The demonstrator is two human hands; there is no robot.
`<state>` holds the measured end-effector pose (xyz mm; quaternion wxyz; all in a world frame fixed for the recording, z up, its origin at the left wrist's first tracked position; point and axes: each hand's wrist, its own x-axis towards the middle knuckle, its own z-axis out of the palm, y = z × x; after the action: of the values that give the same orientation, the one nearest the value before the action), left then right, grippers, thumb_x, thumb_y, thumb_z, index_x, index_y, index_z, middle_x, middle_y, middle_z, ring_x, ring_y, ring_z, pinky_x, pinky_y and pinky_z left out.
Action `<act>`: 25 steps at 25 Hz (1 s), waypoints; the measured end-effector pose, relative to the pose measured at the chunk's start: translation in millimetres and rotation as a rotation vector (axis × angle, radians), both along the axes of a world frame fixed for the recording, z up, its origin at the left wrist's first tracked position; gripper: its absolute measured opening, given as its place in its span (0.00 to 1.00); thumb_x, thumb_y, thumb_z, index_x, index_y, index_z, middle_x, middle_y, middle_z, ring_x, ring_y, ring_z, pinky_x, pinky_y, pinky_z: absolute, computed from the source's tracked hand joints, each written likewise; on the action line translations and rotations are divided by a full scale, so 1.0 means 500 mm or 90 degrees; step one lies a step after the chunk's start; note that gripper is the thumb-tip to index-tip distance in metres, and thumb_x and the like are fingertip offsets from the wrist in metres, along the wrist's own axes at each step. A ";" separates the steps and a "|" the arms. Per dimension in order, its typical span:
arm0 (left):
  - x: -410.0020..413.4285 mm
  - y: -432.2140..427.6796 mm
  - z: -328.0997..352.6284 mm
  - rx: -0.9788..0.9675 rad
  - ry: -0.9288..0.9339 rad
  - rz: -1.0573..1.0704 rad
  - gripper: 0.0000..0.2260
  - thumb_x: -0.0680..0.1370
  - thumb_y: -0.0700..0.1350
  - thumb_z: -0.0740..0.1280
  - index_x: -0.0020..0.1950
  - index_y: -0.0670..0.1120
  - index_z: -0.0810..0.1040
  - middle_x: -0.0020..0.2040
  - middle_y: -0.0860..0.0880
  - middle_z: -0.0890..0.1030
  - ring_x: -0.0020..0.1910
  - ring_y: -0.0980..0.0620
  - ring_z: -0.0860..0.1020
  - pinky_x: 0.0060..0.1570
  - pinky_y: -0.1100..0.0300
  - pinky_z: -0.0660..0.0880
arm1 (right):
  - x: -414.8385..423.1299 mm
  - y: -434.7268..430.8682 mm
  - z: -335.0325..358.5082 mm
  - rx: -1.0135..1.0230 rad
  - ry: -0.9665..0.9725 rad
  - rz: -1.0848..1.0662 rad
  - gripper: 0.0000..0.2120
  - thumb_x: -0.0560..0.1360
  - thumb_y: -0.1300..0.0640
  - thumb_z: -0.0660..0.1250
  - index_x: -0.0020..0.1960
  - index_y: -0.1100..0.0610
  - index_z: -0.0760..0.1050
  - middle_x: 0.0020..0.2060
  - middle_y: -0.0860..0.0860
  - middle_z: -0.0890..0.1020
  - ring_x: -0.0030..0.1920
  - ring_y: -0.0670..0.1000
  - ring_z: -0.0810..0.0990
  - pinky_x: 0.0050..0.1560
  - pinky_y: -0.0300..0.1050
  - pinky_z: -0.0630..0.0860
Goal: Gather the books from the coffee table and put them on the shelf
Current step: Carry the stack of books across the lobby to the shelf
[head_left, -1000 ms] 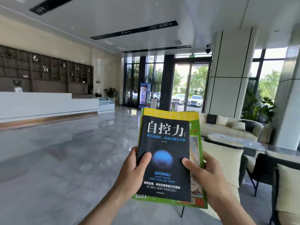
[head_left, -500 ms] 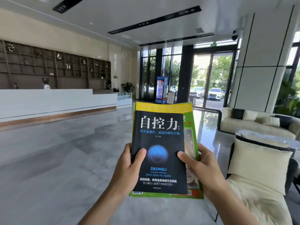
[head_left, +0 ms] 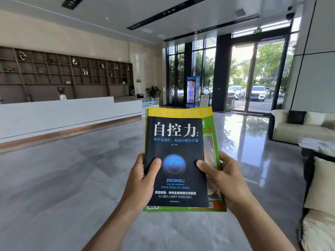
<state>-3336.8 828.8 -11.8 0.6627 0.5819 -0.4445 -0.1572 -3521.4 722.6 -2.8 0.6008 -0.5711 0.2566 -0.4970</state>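
Stack of books (head_left: 176,160), centre frame: black book covers yellow and green ones, fingers hidden behind; left hand (head_left: 143,180) clamps its 9 o'clock edge, right hand (head_left: 223,180) its 3 o'clock edge.

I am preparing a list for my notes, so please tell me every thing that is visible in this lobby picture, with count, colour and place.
black paperback book: one, black with a blue glowing symbol, top of the held stack
yellow-covered book: one, yellow, under the black one
green-covered book: one, green, under the stack, sticking out right
dark brown wall shelf: one, far left wall, holding small ornaments
white reception counter: one, below the shelf
cream sofa: one, far right
glass entrance doors: dark frames, centre back
blue vending machine: one, beside the windows
grey polished floor: throughout
left hand: gripping the stack's left edge
right hand: gripping its right edge
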 end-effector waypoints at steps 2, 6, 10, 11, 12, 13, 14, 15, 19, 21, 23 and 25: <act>0.080 -0.096 0.017 -0.009 0.001 0.000 0.04 0.81 0.50 0.64 0.53 0.55 0.77 0.46 0.55 0.86 0.45 0.56 0.84 0.45 0.61 0.79 | 0.084 -0.096 0.014 0.003 -0.006 0.010 0.14 0.73 0.67 0.74 0.57 0.64 0.78 0.45 0.62 0.89 0.40 0.61 0.89 0.36 0.51 0.85; 0.228 -0.269 0.012 -0.009 0.019 -0.011 0.05 0.81 0.48 0.64 0.55 0.53 0.78 0.47 0.54 0.87 0.45 0.55 0.85 0.45 0.60 0.79 | 0.235 -0.277 0.012 0.010 -0.006 0.018 0.15 0.73 0.67 0.74 0.58 0.64 0.78 0.47 0.63 0.89 0.42 0.63 0.89 0.38 0.53 0.85; 0.415 -0.486 -0.032 -0.023 0.043 -0.017 0.05 0.81 0.47 0.64 0.55 0.52 0.78 0.46 0.52 0.87 0.44 0.54 0.85 0.42 0.63 0.79 | 0.424 -0.492 -0.025 0.010 0.014 0.017 0.15 0.73 0.66 0.74 0.58 0.64 0.77 0.46 0.63 0.89 0.42 0.64 0.89 0.38 0.54 0.85; 0.457 -0.538 -0.039 -0.026 0.045 -0.018 0.05 0.81 0.47 0.64 0.54 0.52 0.78 0.46 0.52 0.87 0.43 0.53 0.85 0.41 0.64 0.79 | 0.465 -0.539 -0.027 0.011 0.019 0.010 0.14 0.73 0.67 0.74 0.58 0.64 0.77 0.46 0.63 0.89 0.41 0.63 0.89 0.37 0.54 0.85; 0.500 -0.590 -0.042 -0.029 0.047 -0.019 0.04 0.81 0.47 0.65 0.54 0.52 0.78 0.46 0.51 0.87 0.44 0.52 0.85 0.42 0.62 0.80 | 0.507 -0.587 -0.026 0.011 0.023 0.004 0.14 0.73 0.67 0.74 0.58 0.64 0.78 0.46 0.63 0.89 0.41 0.63 0.89 0.36 0.53 0.85; 0.548 -0.650 -0.042 -0.035 0.052 -0.022 0.04 0.81 0.48 0.65 0.53 0.53 0.78 0.46 0.51 0.87 0.44 0.51 0.85 0.44 0.59 0.80 | 0.553 -0.643 -0.022 0.011 0.027 -0.004 0.14 0.73 0.67 0.74 0.58 0.65 0.77 0.47 0.64 0.88 0.41 0.63 0.89 0.36 0.53 0.85; 0.599 -0.714 -0.035 -0.040 0.049 -0.031 0.04 0.81 0.48 0.65 0.53 0.53 0.78 0.46 0.51 0.87 0.45 0.50 0.85 0.45 0.56 0.81 | 0.601 -0.704 -0.013 0.009 0.028 -0.015 0.15 0.73 0.66 0.74 0.58 0.65 0.77 0.47 0.64 0.88 0.42 0.63 0.89 0.36 0.53 0.85; 0.651 -0.782 -0.022 -0.046 0.047 -0.042 0.04 0.81 0.48 0.65 0.53 0.54 0.78 0.46 0.51 0.87 0.45 0.50 0.85 0.46 0.54 0.81 | 0.648 -0.768 0.002 0.004 0.027 -0.022 0.15 0.73 0.66 0.74 0.58 0.65 0.78 0.48 0.64 0.88 0.43 0.64 0.89 0.36 0.53 0.85; 0.807 -1.036 0.022 -0.062 0.026 -0.072 0.04 0.80 0.49 0.65 0.53 0.54 0.77 0.46 0.52 0.87 0.43 0.53 0.85 0.41 0.62 0.79 | 0.789 -0.997 0.048 -0.015 0.034 -0.055 0.16 0.73 0.64 0.74 0.60 0.63 0.77 0.49 0.62 0.88 0.45 0.64 0.89 0.40 0.56 0.85; 0.863 -1.142 0.025 -0.054 0.023 -0.082 0.04 0.80 0.49 0.65 0.53 0.53 0.78 0.46 0.53 0.86 0.43 0.55 0.85 0.41 0.63 0.79 | 0.839 -1.093 0.054 -0.017 0.036 -0.067 0.16 0.73 0.63 0.74 0.60 0.62 0.77 0.49 0.61 0.89 0.45 0.63 0.89 0.40 0.57 0.85; 0.927 -1.272 0.016 -0.044 0.015 -0.094 0.04 0.80 0.49 0.65 0.53 0.54 0.78 0.46 0.53 0.87 0.45 0.53 0.85 0.44 0.58 0.80 | 0.900 -1.218 0.039 -0.012 0.035 -0.076 0.15 0.74 0.63 0.74 0.59 0.61 0.77 0.48 0.60 0.89 0.44 0.64 0.89 0.41 0.59 0.85; 0.991 -1.411 -0.002 -0.037 0.010 -0.096 0.04 0.80 0.49 0.65 0.53 0.54 0.78 0.46 0.52 0.87 0.46 0.52 0.85 0.47 0.54 0.80 | 0.963 -1.349 0.019 -0.013 0.035 -0.091 0.15 0.74 0.63 0.74 0.59 0.61 0.78 0.47 0.61 0.89 0.44 0.64 0.89 0.42 0.64 0.85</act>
<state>-2841.1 123.5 -13.0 0.6693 0.5256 -0.4863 -0.1984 -3039.8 48.2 6.6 0.5506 -0.5712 0.3078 -0.5252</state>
